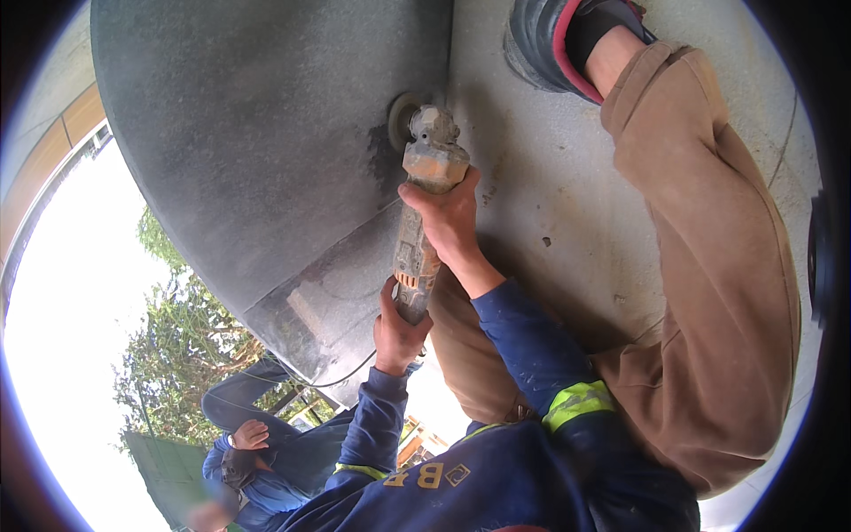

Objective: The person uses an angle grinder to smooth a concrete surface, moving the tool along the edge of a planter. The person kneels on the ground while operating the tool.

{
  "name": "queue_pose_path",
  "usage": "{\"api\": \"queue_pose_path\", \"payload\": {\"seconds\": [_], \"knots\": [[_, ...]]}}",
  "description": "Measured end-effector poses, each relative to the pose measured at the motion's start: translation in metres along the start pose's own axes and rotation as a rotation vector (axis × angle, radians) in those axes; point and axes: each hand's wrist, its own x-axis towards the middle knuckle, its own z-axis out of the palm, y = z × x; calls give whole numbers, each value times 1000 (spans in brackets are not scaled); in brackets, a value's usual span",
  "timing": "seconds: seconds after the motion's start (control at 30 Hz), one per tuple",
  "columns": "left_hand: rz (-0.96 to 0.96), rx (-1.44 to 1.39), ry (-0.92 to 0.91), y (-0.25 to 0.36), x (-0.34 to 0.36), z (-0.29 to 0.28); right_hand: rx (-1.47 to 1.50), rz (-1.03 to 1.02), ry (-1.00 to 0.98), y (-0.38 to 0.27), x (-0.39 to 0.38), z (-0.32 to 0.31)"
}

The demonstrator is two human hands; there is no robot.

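Note:
An angle grinder [415, 239], dusty and worn with orange patches, is in both my hands. My right hand [450, 220] wraps round the front of its body, just behind the gear head. Farther back, my left hand [399, 335] is closed round the rear end of the grinder. The round grinding disc [403, 122] stands edge-on at a dark grey panel [266, 133], near where it meets a lighter grey surface. Around the disc the panel has a darker patch. Whether the disc is spinning cannot be made out.
My bent leg in brown trousers [709, 239] and a dark shoe [545, 44] with a red edge rest along the right. A thin cable [350, 377] curves below the panel. At lower left another person [266, 461] in blue sits near green foliage [177, 363].

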Motion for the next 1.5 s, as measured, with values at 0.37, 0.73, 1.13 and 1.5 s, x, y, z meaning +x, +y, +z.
{"api": "queue_pose_path", "payload": {"seconds": [0.37,0.73,1.13,1.5], "knots": [[14,-30,-9,-3,6,1,-22,-15,2,-4,3,-1],[-13,-86,-9,-19,3,8,-106,-10,30,-7,-5,1],[39,-62,-6,-17,3,13,-120,-14,31,5,-5,-3],[71,-49,-6,-21,1,11,-143,7,46,-6,-4,1]]}}
